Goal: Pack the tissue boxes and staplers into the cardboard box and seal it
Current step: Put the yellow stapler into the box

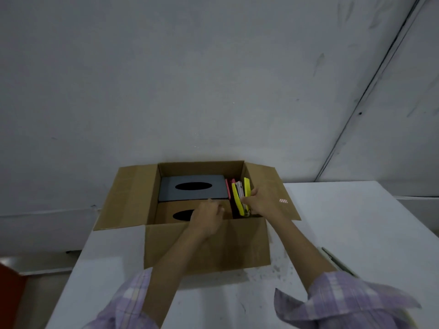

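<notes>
cardboard box (206, 243): open-topped, on the white tabletop (344, 233) at its far left part, close to the wall; long axis runs left-right; side flaps folded outward left and right, far flap upright against the wall.
grey tissue box (192, 188): inside the box, far left area, lying flat, oval slot up; long axis left-right, parallel to the box's far wall.
brown tissue box (171, 213): inside, just in front of the grey one and touching it, flat, oval slot up; long axis left-right; right part hidden under the left hand.
yellow stapler (237, 198): inside, right-hand gap between the tissue boxes and the right box wall; stands on its side, long axis running near-to-far, far end tilted slightly left; a second yellow strip just right of it, can't tell if same stapler or another.
pink stapler (228, 186): wedged between grey tissue box and yellow stapler, same near-to-far run, mostly hidden.
left hand (209, 217): over the near right part of the brown tissue box, fingers curled down onto it; holding anything: cannot tell.
right hand (259, 201): reaching in from the right, fingers pinching the yellow stapler near its near end.
sleeves (344, 300): lilac plaid, both forearms bare past them.
pen-like object (332, 257): lying on tabletop right of the box, blurry.
wall (190, 79): grey-white, scuffed.
</notes>
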